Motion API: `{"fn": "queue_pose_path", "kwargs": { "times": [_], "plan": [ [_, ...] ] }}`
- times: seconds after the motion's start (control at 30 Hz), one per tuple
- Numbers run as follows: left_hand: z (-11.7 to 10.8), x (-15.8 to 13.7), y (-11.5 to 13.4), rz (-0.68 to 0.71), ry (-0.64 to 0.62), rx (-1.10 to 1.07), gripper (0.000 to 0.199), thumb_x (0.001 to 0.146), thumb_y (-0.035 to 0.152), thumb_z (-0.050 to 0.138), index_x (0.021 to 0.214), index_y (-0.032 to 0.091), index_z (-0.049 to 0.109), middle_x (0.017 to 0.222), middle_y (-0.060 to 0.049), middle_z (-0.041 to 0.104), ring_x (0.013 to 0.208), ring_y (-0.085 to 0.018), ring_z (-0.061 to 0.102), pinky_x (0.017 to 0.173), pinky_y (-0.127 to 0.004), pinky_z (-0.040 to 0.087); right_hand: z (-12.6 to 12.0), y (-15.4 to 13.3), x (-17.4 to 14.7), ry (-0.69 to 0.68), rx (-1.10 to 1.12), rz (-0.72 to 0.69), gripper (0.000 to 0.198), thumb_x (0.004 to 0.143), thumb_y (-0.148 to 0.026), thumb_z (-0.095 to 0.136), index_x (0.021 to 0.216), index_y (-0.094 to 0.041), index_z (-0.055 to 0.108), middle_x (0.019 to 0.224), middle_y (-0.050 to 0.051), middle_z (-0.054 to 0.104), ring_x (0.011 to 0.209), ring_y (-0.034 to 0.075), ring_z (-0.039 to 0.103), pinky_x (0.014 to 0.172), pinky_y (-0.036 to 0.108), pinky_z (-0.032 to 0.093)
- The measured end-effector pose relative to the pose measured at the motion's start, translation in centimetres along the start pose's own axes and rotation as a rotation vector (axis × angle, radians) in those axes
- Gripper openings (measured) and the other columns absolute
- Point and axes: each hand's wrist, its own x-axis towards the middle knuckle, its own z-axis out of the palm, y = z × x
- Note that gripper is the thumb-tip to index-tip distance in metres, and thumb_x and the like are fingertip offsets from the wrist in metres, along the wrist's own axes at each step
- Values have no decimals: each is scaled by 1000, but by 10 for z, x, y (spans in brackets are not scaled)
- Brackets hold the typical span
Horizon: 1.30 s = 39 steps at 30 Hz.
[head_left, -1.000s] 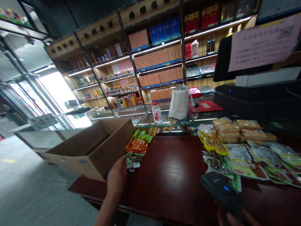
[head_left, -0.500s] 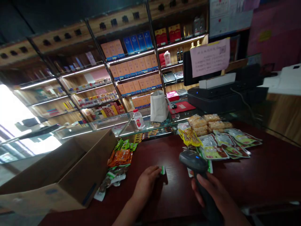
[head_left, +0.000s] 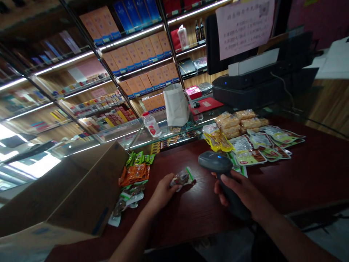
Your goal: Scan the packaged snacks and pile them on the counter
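Note:
My left hand (head_left: 161, 190) pinches a small clear snack packet (head_left: 183, 178) with a green edge, lifted just over the dark red wooden counter (head_left: 300, 182). My right hand (head_left: 240, 191) grips the handle of a dark grey barcode scanner (head_left: 215, 162), its head with a blue light turned toward the packet. A pile of green, orange and clear snack packets (head_left: 135, 174) lies left of my left hand. More snack packets (head_left: 251, 142) are spread out beyond the scanner.
An open cardboard box (head_left: 81, 189) stands at the counter's left end. Behind are a glass display case (head_left: 152, 134) with a small bottle (head_left: 151, 124) and a white bag (head_left: 176, 104), a black till with monitor (head_left: 259, 80), and shelves of boxed goods.
My left hand left the pile at the left and now holds a packet in front of the scanner. My right hand brought the scanner up and inward. The view swung right and down.

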Motion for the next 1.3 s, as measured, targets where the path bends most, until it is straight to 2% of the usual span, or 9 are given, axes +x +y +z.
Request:
{"fn": "queue_pose_path", "kwargs": {
  "times": [0.1,0.2,0.3,0.47,0.6,0.73,0.9,1.1,1.3],
  "plan": [
    [-1,19,2,-51,-4,-238,23,79,42,64,82,19,59,79,0,65,72,-18,65,66,-30,52,2,-4,4,-32,-90,-1,42,83,-59,68,79,-18,60,73,0,68,50,11,60,47,23,44],
    [0,35,-3,-102,10,-506,32,75,46,69,88,19,59,78,1,67,66,-18,67,56,-28,53,4,-5,5,-28,-199,-23,46,86,-64,61,78,-18,59,67,-2,63,51,10,57,49,23,44],
    [1,43,-13,-147,73,-610,35,69,44,76,87,18,62,69,2,67,56,-16,63,52,-26,51,10,-1,6,5,-279,-21,48,89,-66,55,81,-19,59,64,-3,60,49,9,53,49,22,41],
    [0,38,-27,-170,141,-686,29,69,43,78,70,16,66,61,0,70,57,-13,64,60,-23,52,28,17,19,134,-359,-33,48,87,-67,57,80,-19,58,64,-3,59,47,9,50,46,22,39],
    [2,35,-27,-184,180,-822,34,67,47,79,77,16,69,72,-2,74,67,-18,70,67,-27,56,43,36,26,202,-319,-1,50,86,-67,59,77,-18,59,64,-2,60,43,7,48,43,21,35],
    [6,35,-26,-222,218,-936,37,62,48,82,76,16,67,76,-2,74,74,-21,73,71,-30,58,51,46,24,222,-288,13,50,86,-66,59,88,-16,62,70,1,65,42,7,48,42,20,35],
    [9,33,-24,-223,219,-910,32,66,44,79,74,16,65,76,-3,75,76,-21,74,71,-29,57,55,46,16,243,-274,9,52,85,-67,61,94,-16,64,71,2,67,44,8,49,43,22,36],
    [8,33,-22,-197,232,-851,28,69,42,75,70,18,62,74,-1,74,76,-21,73,72,-30,57,55,42,4,237,-329,34,54,86,-69,57,74,-16,62,73,4,67,45,8,49,46,24,37],
    [6,35,-18,-143,279,-725,33,66,47,78,73,18,65,74,-2,75,73,-19,72,71,-27,55,32,25,-11,308,-137,-29,52,82,-67,64,96,-17,66,66,0,65,42,7,49,42,19,34]
  ]
}}
